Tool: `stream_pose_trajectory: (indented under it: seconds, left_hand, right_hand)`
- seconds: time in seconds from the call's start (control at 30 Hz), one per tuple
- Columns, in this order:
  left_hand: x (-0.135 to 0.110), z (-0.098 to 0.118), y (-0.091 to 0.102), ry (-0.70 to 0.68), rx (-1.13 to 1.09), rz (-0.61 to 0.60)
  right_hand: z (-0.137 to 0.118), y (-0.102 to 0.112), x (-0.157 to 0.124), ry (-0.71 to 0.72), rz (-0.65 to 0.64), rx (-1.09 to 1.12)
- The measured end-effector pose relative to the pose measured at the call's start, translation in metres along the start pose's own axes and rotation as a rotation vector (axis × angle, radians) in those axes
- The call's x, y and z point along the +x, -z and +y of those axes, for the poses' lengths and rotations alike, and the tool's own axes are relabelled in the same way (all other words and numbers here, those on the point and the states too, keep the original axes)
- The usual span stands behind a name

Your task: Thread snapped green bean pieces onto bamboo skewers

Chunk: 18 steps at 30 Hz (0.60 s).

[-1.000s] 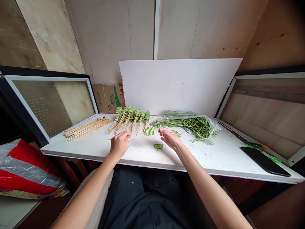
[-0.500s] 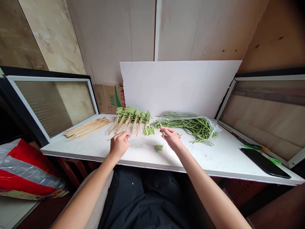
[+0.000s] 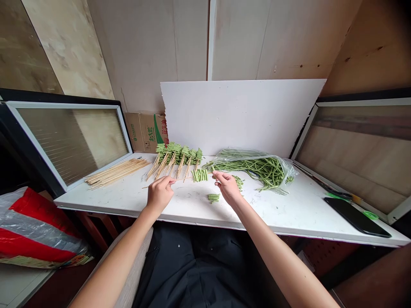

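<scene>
Bamboo skewers, bare ones, lie in a loose heap (image 3: 117, 171) near the desk's (image 3: 289, 214) left edge, too many to count. Just right of them the left hand (image 3: 159, 192) is closed on a single skewer (image 3: 149, 185), held level above the front edge. Its far end reaches a row of about six cut bean pieces (image 3: 201, 175), which look threaded on it. Behind, toward the back edge, a fan of finished bean skewers (image 3: 178, 156) lies, perhaps eight. Near the front sits one small cluster of loose pieces (image 3: 213, 197). The right hand (image 3: 226, 187) has its fingertips pinched together at the row's right end, seemingly on one cut bean piece (image 3: 213, 169). The step looks like threading; the move calls for lining that piece up with the point. Further right are one bag of long beans (image 3: 257, 167) and one phone (image 3: 356, 216).
</scene>
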<state>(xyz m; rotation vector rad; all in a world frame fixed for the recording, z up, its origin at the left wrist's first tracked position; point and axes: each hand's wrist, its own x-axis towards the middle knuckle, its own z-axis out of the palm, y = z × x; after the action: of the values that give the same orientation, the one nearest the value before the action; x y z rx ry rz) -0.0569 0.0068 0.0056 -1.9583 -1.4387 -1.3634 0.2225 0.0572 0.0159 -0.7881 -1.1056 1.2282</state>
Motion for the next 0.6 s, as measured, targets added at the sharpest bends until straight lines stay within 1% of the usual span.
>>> stream_pose_trajectory:
  seconds: [0.13,0.27,0.33,0.4,0.5,0.6]
  left_hand:
    - [-0.002,-0.003,-0.003,0.003,-0.009,-0.005]
    - [-0.002,-0.001,-0.004,-0.050,-0.031,0.004]
    - [0.000,0.001,-0.001,-0.075,-0.035,0.029]
    - [0.004,0.002,0.003,-0.083,-0.041,0.054]
    - [0.008,0.001,0.007,-0.051,-0.036,0.065]
    - [0.008,-0.004,0.007,-0.002,-0.023,0.045]
  right_hand:
    - [0.005,-0.003,-0.001,-0.008,-0.017,-0.007]
    - [0.012,-0.008,-0.005,-0.034,-0.033,-0.028]
    - [0.010,-0.009,-0.006,-0.038,-0.039,-0.037]
    - [0.004,-0.008,-0.005,-0.030,-0.086,-0.059]
    - [-0.008,0.001,0.000,0.008,-0.177,-0.107]
    - [-0.013,0.019,0.009,0.077,-0.255,-0.273]
